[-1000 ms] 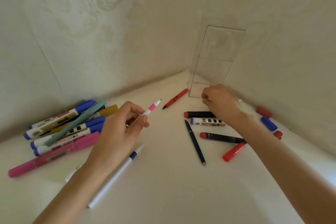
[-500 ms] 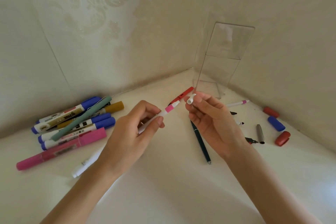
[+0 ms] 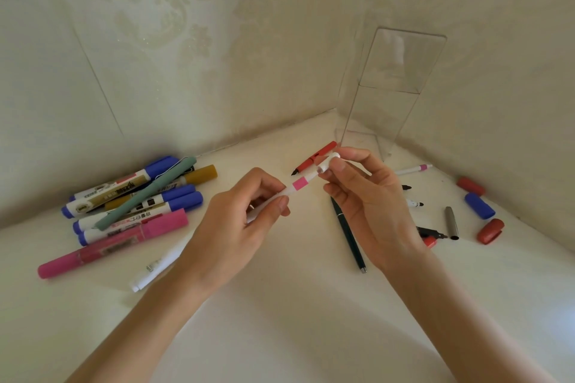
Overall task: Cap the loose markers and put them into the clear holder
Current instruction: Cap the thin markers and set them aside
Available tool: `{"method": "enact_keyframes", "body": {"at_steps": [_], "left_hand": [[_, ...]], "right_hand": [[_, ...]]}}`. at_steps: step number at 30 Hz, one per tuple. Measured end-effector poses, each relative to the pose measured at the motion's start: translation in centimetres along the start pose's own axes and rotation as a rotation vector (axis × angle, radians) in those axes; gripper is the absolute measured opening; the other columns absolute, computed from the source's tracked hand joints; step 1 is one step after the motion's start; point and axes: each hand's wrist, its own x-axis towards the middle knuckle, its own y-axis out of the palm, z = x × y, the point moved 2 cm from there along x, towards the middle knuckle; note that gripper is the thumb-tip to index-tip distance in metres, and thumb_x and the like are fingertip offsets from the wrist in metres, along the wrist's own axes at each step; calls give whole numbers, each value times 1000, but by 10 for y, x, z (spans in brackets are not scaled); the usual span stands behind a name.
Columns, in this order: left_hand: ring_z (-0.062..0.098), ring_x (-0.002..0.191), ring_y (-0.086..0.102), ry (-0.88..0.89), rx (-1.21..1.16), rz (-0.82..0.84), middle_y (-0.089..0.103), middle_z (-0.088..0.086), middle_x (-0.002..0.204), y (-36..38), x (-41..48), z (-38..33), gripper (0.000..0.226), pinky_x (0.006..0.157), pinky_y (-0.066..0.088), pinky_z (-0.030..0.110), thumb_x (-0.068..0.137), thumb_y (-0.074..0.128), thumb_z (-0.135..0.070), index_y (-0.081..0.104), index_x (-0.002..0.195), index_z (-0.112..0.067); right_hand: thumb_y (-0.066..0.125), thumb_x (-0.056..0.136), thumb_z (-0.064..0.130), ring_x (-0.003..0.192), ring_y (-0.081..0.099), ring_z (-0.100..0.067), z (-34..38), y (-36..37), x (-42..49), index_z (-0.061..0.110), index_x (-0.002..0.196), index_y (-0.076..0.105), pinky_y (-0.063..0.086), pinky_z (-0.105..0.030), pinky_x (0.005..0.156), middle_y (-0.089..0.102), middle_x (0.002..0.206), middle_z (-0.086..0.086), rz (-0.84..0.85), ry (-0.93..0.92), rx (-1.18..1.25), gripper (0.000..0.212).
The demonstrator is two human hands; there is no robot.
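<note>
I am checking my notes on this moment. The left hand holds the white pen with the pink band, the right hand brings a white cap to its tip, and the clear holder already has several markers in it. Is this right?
One point is wrong: the holder is empty, as the head view shows. The rest stands: the left hand holds the pen and the right hand brings the cap to its tip.

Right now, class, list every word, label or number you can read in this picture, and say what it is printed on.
No text can be read for certain.
Blue-capped markers: printed labels, too blurred to read.
Large pink marker: label with characters, too small to make out.
Clear holder: no print visible.
</note>
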Motion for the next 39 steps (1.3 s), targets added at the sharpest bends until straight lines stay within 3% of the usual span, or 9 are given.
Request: {"method": "enact_keyframes", "body": {"at_steps": [5,12,16,18,21,25,31,36,39], "left_hand": [[2,77,61,-1,-6,-19,68,-13,84,0,0,0,4,66,44,9,88,56,-20,57,89,-24],[4,72,62,28,10,-56,67,-6,74,0,-1,3,2,61,42,9,88,56,-15,58,89,-15],[17,70,61,15,22,-71,65,-5,77,1,-3,5,4,64,47,30,89,55,-18,56,87,-15],[14,68,60,1,21,-65,65,-5,72,0,-3,3,6,62,46,25,90,55,-18,57,87,-14],[5,67,59,-75,158,-3,67,-9,73,-4,0,5,4,59,43,15,91,54,-20,56,88,-17],[12,76,60,-195,457,-59,60,-4,100,-16,-2,22,15,67,52,34,93,45,-16,50,106,-22],[21,86,54,-218,722,-194,50,8,115,-48,-20,41,31,63,45,31,90,43,-5,51,118,-15],[24,94,57,-188,865,-161,57,8,112,-42,-21,31,26,60,43,30,89,52,-11,61,113,-13],[20,83,55,-147,822,-97,58,5,110,-38,-5,23,23,67,46,33,89,53,-13,62,110,-13]], "right_hand": [[61,82,-3,78,69,-12,1,7,-5,9,83,59,52,-22,70,73,78,5,-55,-217,-275,12],[63,79,-6,68,66,-6,-7,15,-8,8,81,61,51,-18,68,72,69,6,-74,-216,-236,14],[64,78,-6,62,66,-6,-12,19,-9,8,77,63,51,-15,67,70,64,7,-114,-232,-179,15],[65,78,-6,63,66,-7,-14,18,-8,11,77,64,51,-15,66,70,64,6,-112,-232,-192,16],[66,83,6,73,64,-2,-17,10,-5,18,80,67,49,-17,71,70,75,10,-64,-217,-519,13],[61,88,24,115,42,0,-13,-3,5,28,109,66,32,-9,95,48,121,21,33,-220,-1144,21],[53,93,21,115,43,-2,15,-30,3,27,114,59,31,-18,96,49,119,18,-153,-205,-1137,23],[50,94,18,111,42,-2,25,-57,-8,24,117,58,32,-21,93,49,118,14,-204,-168,-1157,25],[49,94,13,111,48,-5,32,-84,-14,25,114,60,36,-23,92,54,115,11,-301,-164,-1134,26]]}}
